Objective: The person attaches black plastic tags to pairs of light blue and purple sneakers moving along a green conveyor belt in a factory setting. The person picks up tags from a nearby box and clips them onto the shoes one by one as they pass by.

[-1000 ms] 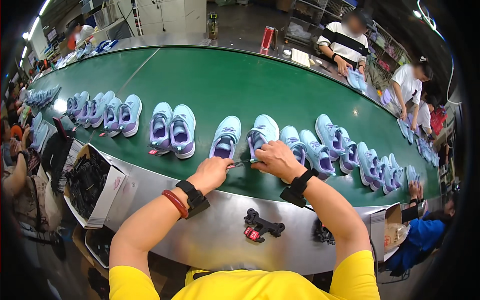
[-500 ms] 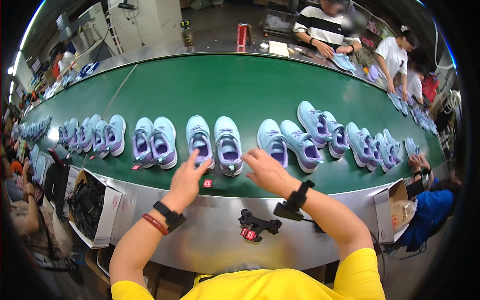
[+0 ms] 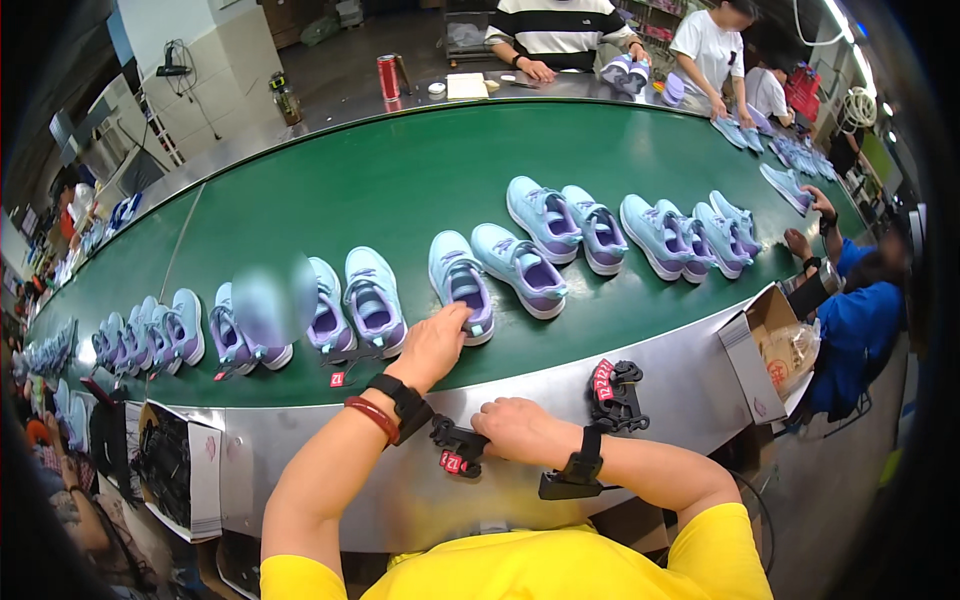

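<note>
Light blue and purple sneakers stand in a row along the green belt. My left hand (image 3: 433, 345) is closed at the heel collar of one sneaker (image 3: 455, 270), its fingertips over the shoe's opening. Beside that shoe stands another sneaker (image 3: 520, 272). On the metal ledge, my right hand (image 3: 525, 430) pinches the end of a black plastic shoe hanger (image 3: 455, 437) with red size stickers. More black hangers (image 3: 622, 395), also with red stickers, lie farther right. A pair of sneakers (image 3: 372, 300) to the left has a black hanger and a red sticker (image 3: 337, 379) at its heels.
Boxes stand at the ledge's left and right: one box (image 3: 205, 480) holds black hangers, the other box (image 3: 750, 375) a plastic bag. Co-workers handle shoes across the belt and at far right. A red can (image 3: 388, 78) stands on the far ledge.
The view has turned right. My left hand has left the middle pair for a sneaker farther right. My right hand has come down from the shoes onto the black hanger.
</note>
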### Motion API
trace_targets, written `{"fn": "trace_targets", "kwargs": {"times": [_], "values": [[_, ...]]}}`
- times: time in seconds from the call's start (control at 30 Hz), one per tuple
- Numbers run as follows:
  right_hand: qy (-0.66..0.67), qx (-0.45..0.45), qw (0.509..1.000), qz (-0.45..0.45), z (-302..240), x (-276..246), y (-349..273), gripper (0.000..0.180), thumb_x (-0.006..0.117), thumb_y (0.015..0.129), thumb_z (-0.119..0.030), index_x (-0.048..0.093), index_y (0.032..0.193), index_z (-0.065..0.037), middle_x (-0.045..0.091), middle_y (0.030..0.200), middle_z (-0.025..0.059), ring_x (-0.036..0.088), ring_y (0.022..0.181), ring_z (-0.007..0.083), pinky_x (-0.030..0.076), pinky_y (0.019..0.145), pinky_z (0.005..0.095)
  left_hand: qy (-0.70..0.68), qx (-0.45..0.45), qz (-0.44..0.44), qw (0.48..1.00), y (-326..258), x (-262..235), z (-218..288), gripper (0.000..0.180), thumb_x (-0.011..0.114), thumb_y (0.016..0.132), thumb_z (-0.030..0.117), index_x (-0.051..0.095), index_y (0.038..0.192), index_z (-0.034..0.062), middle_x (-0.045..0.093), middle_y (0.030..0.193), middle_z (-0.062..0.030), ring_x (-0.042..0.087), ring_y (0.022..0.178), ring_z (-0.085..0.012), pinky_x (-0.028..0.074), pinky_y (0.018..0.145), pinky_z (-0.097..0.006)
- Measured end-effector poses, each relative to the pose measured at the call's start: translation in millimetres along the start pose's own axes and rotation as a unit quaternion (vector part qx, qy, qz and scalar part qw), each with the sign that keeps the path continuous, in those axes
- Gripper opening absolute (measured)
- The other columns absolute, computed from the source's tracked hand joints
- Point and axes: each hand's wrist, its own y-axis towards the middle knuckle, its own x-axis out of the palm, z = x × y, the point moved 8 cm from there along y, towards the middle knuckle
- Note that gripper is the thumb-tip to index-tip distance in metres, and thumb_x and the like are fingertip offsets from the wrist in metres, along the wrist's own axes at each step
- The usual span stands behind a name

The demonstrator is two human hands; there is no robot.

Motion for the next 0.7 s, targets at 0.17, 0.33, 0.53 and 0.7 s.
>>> {"fn": "trace_targets", "kwargs": {"times": [0.17,0.33,0.53,0.7], "values": [[0.17,0.075,0.982,-0.03,25,-5,-8,0.022,0.066,0.078,-0.022,0.06,0.091,-0.005,0.064,0.082,0.0129,0.062,0.08,0.0313,0.05,0.072,0.04,-0.033,0.004,-0.066,0.997,1,13,-13,0.021,0.06,0.075,0.001,0.06,0.096,0.0055,0.064,0.09,-0.0139,0.062,0.085,-0.0356,0.05,0.073,-0.043],[0.552,0.216,0.801,0.087,82,-8,-28,0.026,0.052,0.09,-0.013,0.051,0.115,-0.005,0.062,0.076,0.0072,0.061,0.06,0.0161,0.049,0.055,0.0292,-0.031,0.028,-0.065,0.997,-18,11,0,0.017,0.061,0.074,0.0,0.062,0.09,0.005,0.064,0.089,-0.012,0.062,0.082,-0.0338,0.051,0.069,-0.041],[0.566,0.207,0.791,0.106,86,-9,-21,0.042,0.045,0.094,-0.01,0.039,0.136,-0.006,0.06,0.076,0.0039,0.058,0.056,0.0094,0.048,0.051,0.0246,-0.031,0.001,-0.026,0.999,-21,9,-3,0.013,0.063,0.075,0.002,0.061,0.088,0.0047,0.063,0.087,-0.011,0.063,0.079,-0.0333,0.051,0.067,-0.04],[0.575,0.216,0.781,0.114,84,-11,-22,0.041,0.044,0.095,-0.009,0.04,0.136,-0.007,0.059,0.076,0.0034,0.057,0.056,0.0087,0.048,0.051,0.0235,-0.041,-0.002,-0.012,0.999,-21,10,-2,0.013,0.063,0.075,0.002,0.062,0.088,0.0046,0.063,0.087,-0.0112,0.063,0.077,-0.0331,0.051,0.065,-0.04]]}}
